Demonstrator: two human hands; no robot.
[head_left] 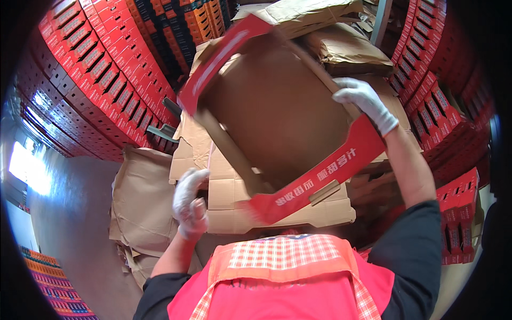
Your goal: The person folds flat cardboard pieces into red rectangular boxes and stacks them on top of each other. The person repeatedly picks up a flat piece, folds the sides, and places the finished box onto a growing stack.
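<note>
Storeroom: pale, shiny floor (69,208) at the left, with bright light falling on it, and tall stacks of cartons on both sides.
Left wall of cartons: red cardboard boxes (101,64) piled in curving columns, dark openings along their fronts; their contents cannot be made out.
Back stacks: black and orange cartons (176,26) behind the red ones.
Right stacks: red printed cartons (426,48) higher up, and a lower group of red cartons (458,218) near the right edge.
Lower left corner: multicoloured stacked cartons (53,288), small and distant.
Tray in hand: shallow, open-topped cardboard tray with red end panels and a brown interior (282,101), tilted, over the brown flat cardboard stack (229,200); its bare brown base is visible, and its near left corner is blurred.
Tray's near end: red panel with white print and a short brown strip.
Right hand: white-gloved right hand (367,101), closed around the tray's right side wall near the near corner.
Left hand: white-gloved left hand (190,204), fingers loosely curled and partly open, apart from the tray, just left of it; no object shows in its grasp.
Wrapped bundles: brown paper-covered bundle (349,48) beyond the tray, and a large brown cardboard bundle (144,197) beside the left hand.
</note>
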